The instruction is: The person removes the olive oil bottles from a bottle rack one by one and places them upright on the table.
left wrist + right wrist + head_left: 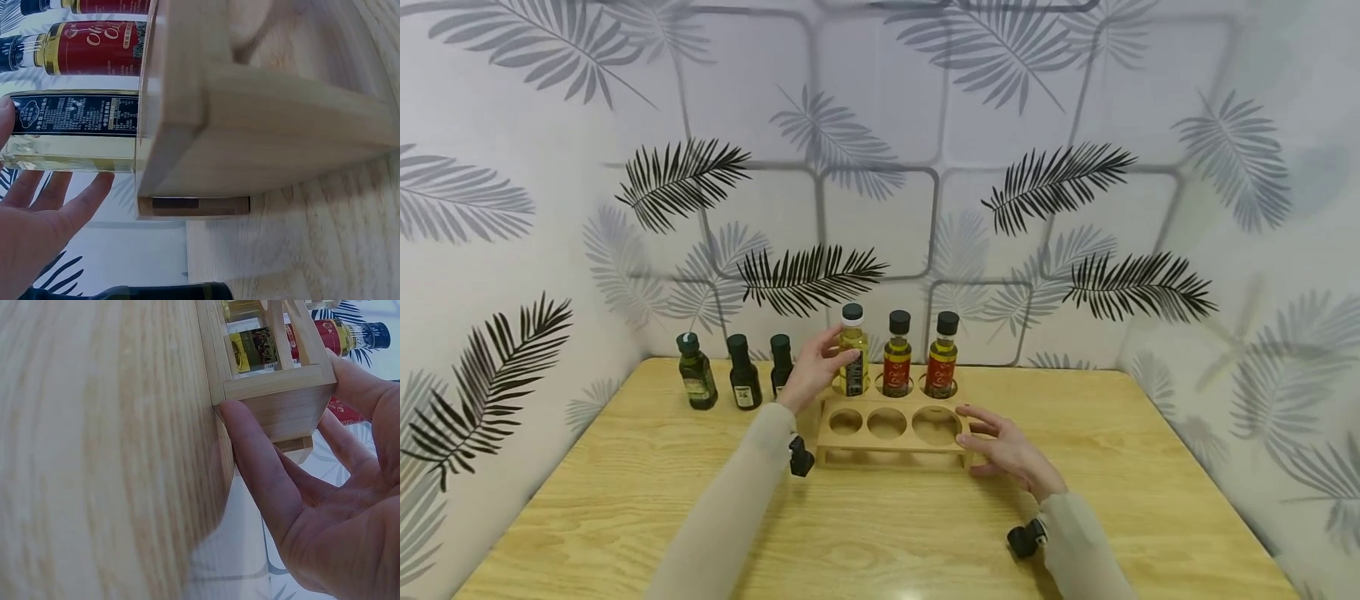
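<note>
The left grip [815, 365] grasps the oil bottle [854, 377], probably slippery, breakable glass, best held round its body. The right grip [1009, 451], loosely spread, touches the likely stiff rack [898, 446].

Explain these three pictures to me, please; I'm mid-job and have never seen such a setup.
There is no robot, only a person working bare-handed. The wide picture comes from a head-worn camera looking forward and down; the close ones come from wrist cameras, one on each arm. On the table stands a wooden rack with two red-labelled bottles in its back row; three dark bottles stand to its left. The left hand grips a pale oil bottle at the left of that row, and the right hand touches the rack's right end.
</note>
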Demonstrator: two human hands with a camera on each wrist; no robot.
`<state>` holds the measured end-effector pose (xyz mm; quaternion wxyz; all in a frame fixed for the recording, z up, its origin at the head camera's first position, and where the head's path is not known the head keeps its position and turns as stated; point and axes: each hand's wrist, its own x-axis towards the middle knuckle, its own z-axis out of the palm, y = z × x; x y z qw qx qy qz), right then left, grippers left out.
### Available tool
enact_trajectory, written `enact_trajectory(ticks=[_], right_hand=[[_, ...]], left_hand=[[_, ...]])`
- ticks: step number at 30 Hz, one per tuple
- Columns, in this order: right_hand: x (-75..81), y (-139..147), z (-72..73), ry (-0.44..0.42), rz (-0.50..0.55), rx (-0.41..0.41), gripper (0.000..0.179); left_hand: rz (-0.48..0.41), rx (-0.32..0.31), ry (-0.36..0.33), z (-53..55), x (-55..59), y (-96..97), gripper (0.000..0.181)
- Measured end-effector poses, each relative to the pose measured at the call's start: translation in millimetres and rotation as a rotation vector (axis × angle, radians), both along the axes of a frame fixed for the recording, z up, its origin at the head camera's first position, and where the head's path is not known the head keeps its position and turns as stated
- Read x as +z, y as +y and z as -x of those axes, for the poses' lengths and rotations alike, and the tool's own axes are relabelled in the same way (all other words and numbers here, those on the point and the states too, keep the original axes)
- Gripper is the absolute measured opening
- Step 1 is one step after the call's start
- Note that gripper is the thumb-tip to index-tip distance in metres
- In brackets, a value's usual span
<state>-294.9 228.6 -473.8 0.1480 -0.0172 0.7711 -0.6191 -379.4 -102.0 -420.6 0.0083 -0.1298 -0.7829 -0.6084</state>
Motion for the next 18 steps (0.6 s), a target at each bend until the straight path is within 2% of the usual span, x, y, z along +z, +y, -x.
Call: enact_trajectory(ticks=[9,15,18], right_hand=[[2.9,-1,0.3,-0.022,0.004,-0.003,0.061],[3.8,-1,-0.3,-0.017,0.003,0.001,0.061],[4.4,0,-0.2,-0.012,0.003,0.005,0.062]], left_hand=[[-0.013,0.012,0.015,-2.5,1.5,-7.8,0.067],[-0.056,0.008,0.020,-4.1,9.0,-9.2,0.068],[-0.072,0.028,0.030,-5.1,14.2,-8.8,0.067]])
